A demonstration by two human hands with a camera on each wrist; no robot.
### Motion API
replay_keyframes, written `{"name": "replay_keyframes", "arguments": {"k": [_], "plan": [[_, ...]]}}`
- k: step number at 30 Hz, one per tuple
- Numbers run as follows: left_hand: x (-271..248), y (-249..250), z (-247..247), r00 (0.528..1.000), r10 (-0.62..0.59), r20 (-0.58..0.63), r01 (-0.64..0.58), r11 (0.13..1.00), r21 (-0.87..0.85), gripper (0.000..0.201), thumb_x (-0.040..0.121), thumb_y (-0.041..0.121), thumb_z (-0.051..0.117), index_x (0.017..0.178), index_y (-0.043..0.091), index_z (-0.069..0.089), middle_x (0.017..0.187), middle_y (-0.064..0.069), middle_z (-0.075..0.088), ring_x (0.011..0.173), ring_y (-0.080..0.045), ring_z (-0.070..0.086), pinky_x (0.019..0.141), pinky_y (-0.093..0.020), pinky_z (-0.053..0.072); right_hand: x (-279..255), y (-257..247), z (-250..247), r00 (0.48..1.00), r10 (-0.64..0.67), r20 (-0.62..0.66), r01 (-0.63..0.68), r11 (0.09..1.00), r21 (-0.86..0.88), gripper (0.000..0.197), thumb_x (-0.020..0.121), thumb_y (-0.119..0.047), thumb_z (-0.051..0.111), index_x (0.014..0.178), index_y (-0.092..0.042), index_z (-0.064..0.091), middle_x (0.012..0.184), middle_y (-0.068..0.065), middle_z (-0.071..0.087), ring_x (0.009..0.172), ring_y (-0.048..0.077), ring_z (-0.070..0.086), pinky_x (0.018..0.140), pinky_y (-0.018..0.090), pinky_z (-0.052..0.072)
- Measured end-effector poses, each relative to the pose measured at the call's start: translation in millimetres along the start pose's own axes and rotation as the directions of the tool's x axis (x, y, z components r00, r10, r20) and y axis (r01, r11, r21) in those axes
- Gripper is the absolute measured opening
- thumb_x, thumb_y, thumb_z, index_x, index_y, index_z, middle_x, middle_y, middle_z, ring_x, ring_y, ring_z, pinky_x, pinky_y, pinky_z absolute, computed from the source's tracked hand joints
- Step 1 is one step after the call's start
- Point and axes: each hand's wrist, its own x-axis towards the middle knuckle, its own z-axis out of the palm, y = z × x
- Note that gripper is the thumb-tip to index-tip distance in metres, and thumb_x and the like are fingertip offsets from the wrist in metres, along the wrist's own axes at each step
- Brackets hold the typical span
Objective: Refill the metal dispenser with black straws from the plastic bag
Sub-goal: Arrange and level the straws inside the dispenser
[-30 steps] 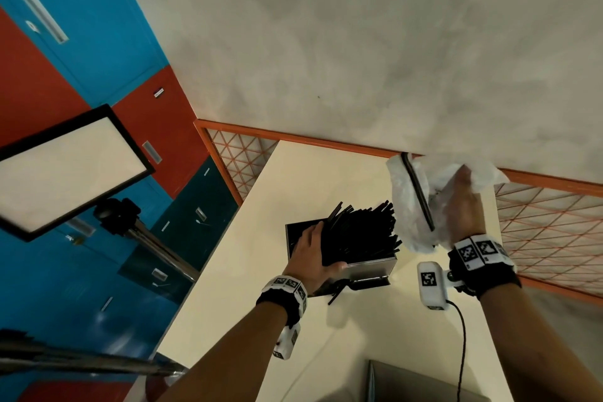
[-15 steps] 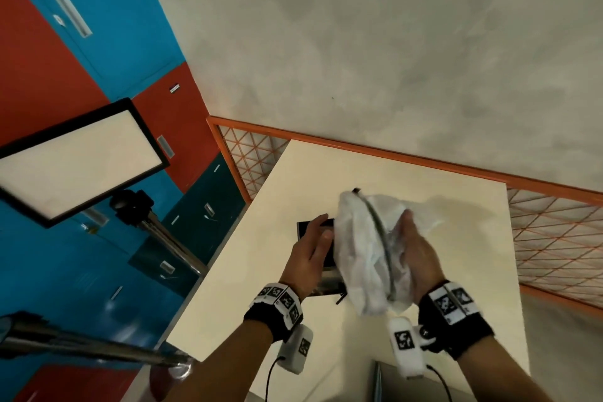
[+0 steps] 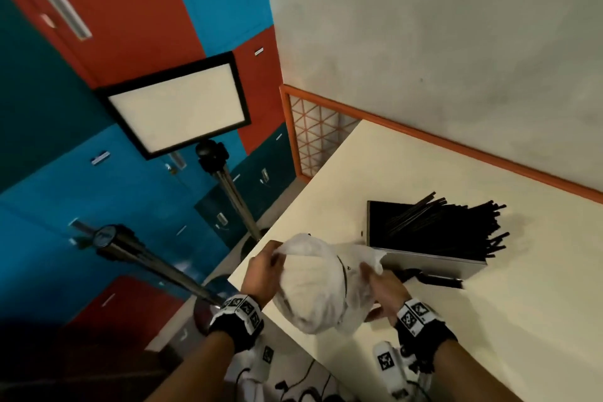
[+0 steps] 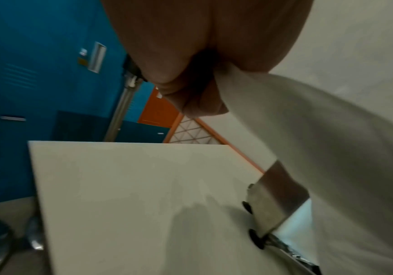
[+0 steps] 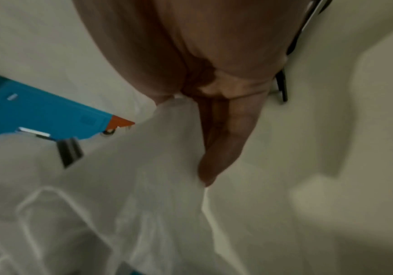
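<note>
The white plastic bag [image 3: 313, 287] hangs crumpled between both hands near the table's front left corner. My left hand [image 3: 266, 271] pinches its upper left edge, seen close in the left wrist view as fingers [image 4: 191, 96] on the bag [image 4: 332, 148]. My right hand [image 3: 380, 287] grips the bag's right side [image 5: 143, 176]. One thin black straw [image 3: 343, 277] shows through the plastic. The metal dispenser [image 3: 430, 263] lies on the table behind the bag, packed with black straws [image 3: 450, 225] sticking out to the right.
The cream table [image 3: 505, 320] runs to an orange rail [image 3: 456, 145] at the wall. A light panel on a tripod [image 3: 176, 111] and coloured lockers [image 3: 98, 42] stand to the left. Cables [image 3: 303, 385] hang below the front edge.
My left hand left the dispenser and took hold of the bag. Both hands brought the bag down and toward me, leaving the dispenser and its straws uncovered.
</note>
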Motion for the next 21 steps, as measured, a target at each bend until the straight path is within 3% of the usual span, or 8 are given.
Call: {"name": "replay_keyframes", "arguments": {"k": [5,7,9,10,13,15,18,21], "plan": [[-6,-43,-13,0.989,-0.145,-0.023,0.146,0.987,0.063,0.009,0.104,0.024,0.051,0.106,0.029,0.058,0.09,-0.004,0.071,0.08,-0.022,0.066,0.075,-0.036,0.055,19,15,26,0.998,0.038,-0.044,-0.042,0.995,-0.091,0.052,0.092,-0.05,0.058,0.123,-0.009,0.054,0.117,0.018,0.061,0.096,0.04,0.063,0.053,0.051,0.059],[-13,-49,-16,0.973,-0.232,-0.022,0.232,0.972,0.026,0.012,0.104,0.019,0.049,0.114,0.026,0.054,0.086,-0.004,0.07,0.072,-0.018,0.065,0.064,-0.029,0.055,24,18,30,0.999,0.032,-0.044,-0.035,0.998,-0.059,0.049,0.093,-0.05,0.057,0.115,-0.007,0.06,0.108,0.019,0.067,0.089,0.039,0.067,0.063,0.053,0.06],[-19,-54,-15,0.955,-0.295,-0.009,0.295,0.955,-0.018,0.023,0.103,0.012,0.047,0.123,0.024,0.043,0.089,-0.006,0.067,0.067,-0.015,0.061,0.046,-0.017,0.047,25,18,35,0.999,0.036,0.023,-0.035,0.999,-0.04,0.045,0.088,-0.054,0.062,0.113,-0.015,0.062,0.108,0.014,0.069,0.092,0.036,0.069,0.071,0.053,0.059],[-21,-57,-13,0.951,-0.31,0.007,0.31,0.949,-0.062,0.029,0.101,0.007,0.047,0.124,0.023,0.038,0.092,-0.01,0.066,0.065,-0.017,0.06,0.042,-0.017,0.045,23,19,39,0.996,0.035,0.076,-0.031,0.998,-0.055,0.043,0.085,-0.053,0.067,0.114,-0.021,0.06,0.111,0.01,0.069,0.096,0.034,0.068,0.075,0.052,0.058],[-27,-65,-6,0.947,-0.314,0.064,0.32,0.941,-0.113,0.038,0.093,-0.008,0.046,0.115,0.02,0.032,0.098,-0.016,0.069,0.064,-0.024,0.063,0.044,-0.029,0.05,19,24,51,0.988,0.039,0.15,-0.008,0.98,-0.198,0.038,0.081,-0.029,0.078,0.112,-0.032,0.057,0.11,0.004,0.068,0.098,0.03,0.065,0.07,0.05,0.059],[-23,-76,0,0.947,-0.303,0.102,0.307,0.951,-0.023,0.036,0.09,-0.01,0.046,0.103,0.022,0.039,0.093,-0.009,0.072,0.063,-0.02,0.065,0.044,-0.025,0.048,33,33,59,0.995,0.013,0.096,0.019,0.947,-0.32,0.039,0.081,-0.018,0.074,0.114,-0.032,0.059,0.109,0.006,0.068,0.095,0.031,0.065,0.061,0.047,0.06],[-13,-73,-2,0.961,-0.262,0.092,0.251,0.962,0.111,0.036,0.089,-0.006,0.046,0.086,0.029,0.051,0.085,0.0,0.068,0.067,-0.014,0.064,0.049,-0.02,0.048,57,40,53,0.999,-0.049,0.007,0.047,0.894,-0.446,0.043,0.084,-0.016,0.068,0.125,-0.022,0.056,0.122,0.01,0.063,0.094,0.032,0.064,0.049,0.035,0.058],[-4,-83,2,0.956,-0.278,0.093,0.258,0.948,0.188,0.036,0.089,-0.005,0.045,0.089,0.027,0.062,0.091,0.0,0.068,0.076,-0.02,0.066,0.063,-0.027,0.053,73,51,47,0.995,-0.07,-0.073,0.019,0.837,-0.547,0.049,0.088,-0.017,0.063,0.135,-0.018,0.05,0.13,0.012,0.057,0.103,0.038,0.06,0.052,0.037,0.058]]}}
